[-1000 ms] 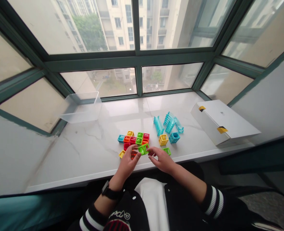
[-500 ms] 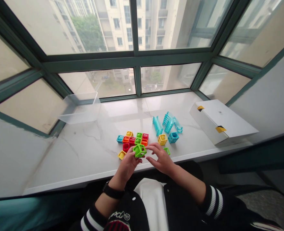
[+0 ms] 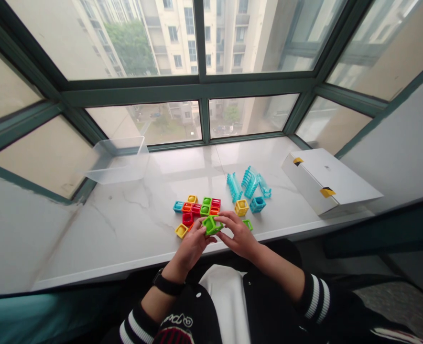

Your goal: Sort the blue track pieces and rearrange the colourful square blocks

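A green hollow cube (image 3: 211, 224) is pinched between my left hand (image 3: 191, 246) and my right hand (image 3: 240, 236), just above the sill's front edge. Right behind it lies a flat cluster of joined cubes (image 3: 198, 208) in blue, orange, red, green and yellow. A loose yellow cube (image 3: 181, 231) sits left of my left hand. A yellow cube (image 3: 241, 207), a blue cube (image 3: 258, 204) and a small green piece (image 3: 248, 224) lie beside my right hand. Several turquoise ribbed pieces (image 3: 249, 182) lie farther back.
The white marble window sill (image 3: 132, 224) runs below a green-framed window. A clear plastic bin (image 3: 120, 160) stands at the back left. A white cardboard box (image 3: 328, 181) with yellow tape lies at the right.
The green cube has come up off the sill and been turned between my fingers. My right hand has closed in onto it.
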Tool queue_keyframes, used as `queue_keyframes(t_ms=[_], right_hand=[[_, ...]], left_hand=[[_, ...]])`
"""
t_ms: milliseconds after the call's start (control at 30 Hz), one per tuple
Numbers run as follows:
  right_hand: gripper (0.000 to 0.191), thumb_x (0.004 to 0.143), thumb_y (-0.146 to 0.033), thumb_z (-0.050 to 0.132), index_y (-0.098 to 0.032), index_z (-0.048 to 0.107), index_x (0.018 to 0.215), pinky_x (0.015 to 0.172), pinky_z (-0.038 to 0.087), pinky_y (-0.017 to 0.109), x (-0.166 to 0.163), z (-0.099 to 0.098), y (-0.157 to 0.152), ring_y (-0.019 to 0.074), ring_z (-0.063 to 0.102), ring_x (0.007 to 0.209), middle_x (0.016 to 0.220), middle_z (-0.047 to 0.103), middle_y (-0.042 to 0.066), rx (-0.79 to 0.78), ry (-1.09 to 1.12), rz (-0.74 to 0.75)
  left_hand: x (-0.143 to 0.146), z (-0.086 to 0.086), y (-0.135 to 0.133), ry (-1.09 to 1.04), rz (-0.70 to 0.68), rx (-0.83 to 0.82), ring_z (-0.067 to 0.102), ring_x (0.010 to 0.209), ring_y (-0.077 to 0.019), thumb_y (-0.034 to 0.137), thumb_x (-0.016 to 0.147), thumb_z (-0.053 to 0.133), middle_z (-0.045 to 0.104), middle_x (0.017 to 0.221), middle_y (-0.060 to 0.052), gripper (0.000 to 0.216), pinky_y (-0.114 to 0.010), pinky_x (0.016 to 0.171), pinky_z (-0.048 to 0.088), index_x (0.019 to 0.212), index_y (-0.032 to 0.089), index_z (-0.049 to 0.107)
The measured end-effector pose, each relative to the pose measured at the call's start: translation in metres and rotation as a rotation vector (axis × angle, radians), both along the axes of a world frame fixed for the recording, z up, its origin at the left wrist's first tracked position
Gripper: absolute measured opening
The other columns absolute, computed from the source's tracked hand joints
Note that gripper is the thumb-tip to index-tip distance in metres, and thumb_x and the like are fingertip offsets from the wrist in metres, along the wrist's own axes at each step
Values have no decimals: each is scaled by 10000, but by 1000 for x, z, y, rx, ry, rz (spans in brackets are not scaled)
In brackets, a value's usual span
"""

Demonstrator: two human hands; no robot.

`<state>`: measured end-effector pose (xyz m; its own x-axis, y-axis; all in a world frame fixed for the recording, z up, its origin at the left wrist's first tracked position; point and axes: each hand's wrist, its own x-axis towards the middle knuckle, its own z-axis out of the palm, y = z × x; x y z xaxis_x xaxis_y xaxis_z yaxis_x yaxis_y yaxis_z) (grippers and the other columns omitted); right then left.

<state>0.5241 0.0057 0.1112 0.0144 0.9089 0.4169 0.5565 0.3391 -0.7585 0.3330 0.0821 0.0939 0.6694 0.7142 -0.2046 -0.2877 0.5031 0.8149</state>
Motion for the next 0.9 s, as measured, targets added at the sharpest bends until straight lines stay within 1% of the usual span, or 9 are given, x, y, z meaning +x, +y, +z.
queue_keyframes(t_ms=[100,167,233,300,400,500,633,767,900], right_hand=[[455,968,-232,660,-332,624,1410,1091,558,488,2,-1,0,289,576,1325,1401,585,107,7,11,-8],[511,956,-228,663,-334,586,1450,995,610,440,3,-2,1,280,597,1291,1411,584,108,9,57,-15],[581,939,-244,684,-320,532,1495,894,638,395,5,-3,3,263,638,1208,1396,596,116,3,141,-45],[579,927,-282,706,-298,538,1481,848,644,373,7,-5,5,244,670,1124,1360,618,117,-33,233,-83],[495,933,-343,715,-278,597,1409,863,642,371,16,-7,7,229,696,1070,1290,664,103,-114,361,-120],[502,926,-384,733,-270,604,1398,889,638,381,31,-8,3,227,708,1048,1225,692,94,-156,467,-125],[520,898,-414,774,-273,636,1380,903,631,374,57,-6,-9,229,698,1067,1276,642,95,-161,479,-69],[472,897,-387,780,-276,671,1342,920,616,378,78,-4,-23,246,670,1146,1315,610,96,-158,390,-61],[437,879,-374,783,-252,682,1286,967,583,406,97,-8,-33,269,648,1206,1297,655,100,-179,278,-165]], left_hand=[[2,3,1,-36,0,-26,696,1189,-266,369,954,666,672,1339,-91,366,-462,1006,575,1288,259,564],[4,6,4,-51,-4,-33,683,1239,-283,376,952,681,659,1389,-99,396,-514,1089,536,1311,256,567],[8,9,8,-56,-32,-22,670,1270,-302,387,948,696,649,1418,-109,427,-549,1126,513,1335,254,572],[14,12,13,-58,-68,7,657,1295,-321,391,946,709,638,1436,-116,442,-574,1138,504,1346,254,579],[26,15,17,-81,-105,29,652,1309,-322,368,947,726,623,1447,-97,420,-587,1153,495,1332,274,588],[41,20,16,-105,-147,15,634,1331,-312,335,946,741,620,1435,-86,387,-576,1166,493,1303,276,605],[59,25,10,-119,-204,-2,634,1316,-312,330,929,771,644,1378,-99,364,-557,1153,513,1257,252,637],[72,18,4,-115,-266,-9,660,1273,-297,360,918,787,647,1375,-93,379,-522,1107,548,1254,261,642],[76,-3,7,44,-264,158,698,1187,-274,410,907,784,597,1462,-123,505,-484,1022,587,1353,274,591]])
